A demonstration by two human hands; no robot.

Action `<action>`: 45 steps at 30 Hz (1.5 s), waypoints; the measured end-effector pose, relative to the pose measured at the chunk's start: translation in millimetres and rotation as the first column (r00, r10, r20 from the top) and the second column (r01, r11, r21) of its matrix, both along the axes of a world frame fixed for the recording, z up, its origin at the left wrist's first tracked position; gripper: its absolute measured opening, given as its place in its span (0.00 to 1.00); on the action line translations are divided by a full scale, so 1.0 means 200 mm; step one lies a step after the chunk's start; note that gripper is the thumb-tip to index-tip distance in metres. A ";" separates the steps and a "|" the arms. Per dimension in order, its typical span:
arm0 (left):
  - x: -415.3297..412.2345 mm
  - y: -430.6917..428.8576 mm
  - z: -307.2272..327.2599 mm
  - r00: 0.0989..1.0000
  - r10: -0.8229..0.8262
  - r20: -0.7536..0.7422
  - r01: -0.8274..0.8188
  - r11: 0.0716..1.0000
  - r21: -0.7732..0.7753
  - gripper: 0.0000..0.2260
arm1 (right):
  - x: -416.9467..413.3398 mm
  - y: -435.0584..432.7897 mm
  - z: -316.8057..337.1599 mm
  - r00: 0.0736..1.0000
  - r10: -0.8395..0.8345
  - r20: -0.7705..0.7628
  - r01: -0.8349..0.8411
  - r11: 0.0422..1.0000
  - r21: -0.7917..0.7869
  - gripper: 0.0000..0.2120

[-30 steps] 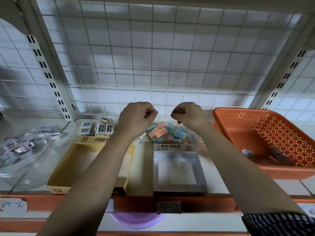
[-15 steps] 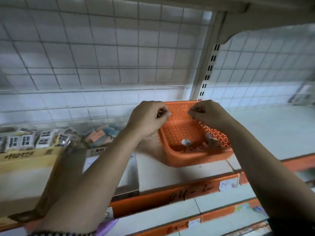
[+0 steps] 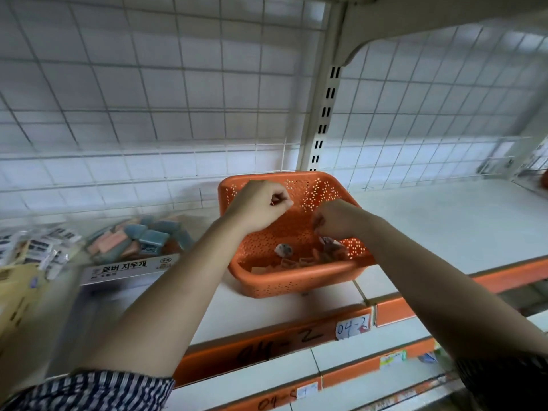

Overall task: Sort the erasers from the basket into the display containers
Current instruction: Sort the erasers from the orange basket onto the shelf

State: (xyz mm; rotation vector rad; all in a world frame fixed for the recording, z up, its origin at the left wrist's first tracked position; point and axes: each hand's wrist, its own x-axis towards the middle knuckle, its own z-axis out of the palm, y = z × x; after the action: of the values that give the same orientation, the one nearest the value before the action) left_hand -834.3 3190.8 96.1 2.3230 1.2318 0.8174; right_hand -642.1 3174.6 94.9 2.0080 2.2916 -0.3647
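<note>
Orange plastic, pierced all over with small holes, forms the basket [image 3: 296, 281]. It sits on the white shelf [image 3: 444, 226] near the front edge, ahead of the slotted upright [image 3: 323, 114] and the wire grid [image 3: 148, 99] that closes the back. On the basket's floor, towards its front wall, lie a few loose erasers [image 3: 299, 262]: several orange pieces and one pale one.

Both hands are over the basket. The left hand [image 3: 258, 203] hangs above its back left corner, fingers curled into a fist and thumb pressed against the forefinger. The right hand [image 3: 335, 218] is lower, inside the basket's right side, knuckles up and fingers curled down onto what looks like a crumpled wrapped piece [image 3: 329, 243] on the floor. The fingertips are tucked out of sight, so I cannot tell whether either hand has anything pinched.

Left of the basket along the shelf stands a grey display box [image 3: 124, 269] with a printed Korean label across its front. Its back part is heaped with pink and blue-green erasers [image 3: 139, 238]. Further left, a yellow cardboard box [image 3: 14, 292] has white wrapped erasers [image 3: 38, 247] with black print piled at its back.

An orange strip [image 3: 267, 342] faces the shelf's front edge, with "04-2" handwritten on it. A small paper label [image 3: 353, 326] is stuck there below the basket's front right corner. A striped sleeve [image 3: 89, 390] covers the left upper arm.
</note>
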 end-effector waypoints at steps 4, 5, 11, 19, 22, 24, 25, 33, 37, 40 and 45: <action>0.00 0.01 -0.01 0.999 -0.006 0.043 0.006 1.000 -0.017 0.04 | 0.01 0.00 -0.01 1.000 -0.001 -0.029 0.000 0.999 -0.043 0.11; 0.00 0.01 -0.01 0.999 -0.009 0.042 0.010 1.000 -0.025 0.04 | 0.01 0.00 -0.02 0.999 -0.012 -0.033 0.010 0.999 -0.050 0.11; 0.00 0.01 -0.02 0.999 -0.026 0.046 0.029 0.998 -0.057 0.04 | 0.03 0.02 -0.02 0.992 -0.021 -0.127 0.015 0.999 -0.046 0.09; 0.01 0.04 0.00 0.995 -0.088 0.042 0.095 0.978 -0.185 0.03 | 0.08 -0.05 0.05 0.729 -0.099 -0.677 0.239 0.964 0.117 0.04; 0.05 0.04 0.05 0.966 -0.240 -0.099 0.201 0.933 -0.299 0.06 | 0.10 -0.11 0.07 0.543 -0.080 -0.836 0.348 0.928 0.137 0.03; 0.11 0.05 0.09 0.913 -0.359 -0.194 0.273 0.890 -0.364 0.07 | 0.11 -0.13 0.07 0.473 -0.060 -0.879 0.417 0.894 0.164 0.02; 0.14 0.05 0.09 0.886 -0.408 -0.218 0.301 0.866 -0.399 0.08 | 0.10 -0.13 0.07 0.465 -0.051 -0.884 0.447 0.875 0.184 0.02; 0.27 0.06 -0.04 0.872 -0.459 -0.173 0.249 0.717 -0.651 0.06 | 0.10 -0.13 0.03 0.488 -0.057 -0.871 0.516 0.824 0.235 0.03; 0.27 0.04 -0.05 0.881 -0.463 -0.096 0.227 0.591 -0.774 0.10 | 0.08 -0.13 0.03 0.569 -0.056 -0.821 0.488 0.826 0.282 0.02; 0.28 0.02 -0.02 0.903 -0.428 -0.036 0.253 0.599 -0.760 0.11 | 0.08 -0.13 0.03 0.574 -0.058 -0.817 0.487 0.826 0.283 0.02; 0.24 0.05 -0.01 0.923 -0.378 0.076 0.309 0.608 -0.731 0.08 | 0.08 -0.13 0.04 0.528 -0.065 -0.847 0.506 0.825 0.252 0.02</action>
State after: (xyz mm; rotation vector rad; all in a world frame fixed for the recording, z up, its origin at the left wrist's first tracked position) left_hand -786.4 3200.1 93.2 1.8097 0.8530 0.0311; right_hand -625.1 3149.2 102.7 3.0057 2.6739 -1.0618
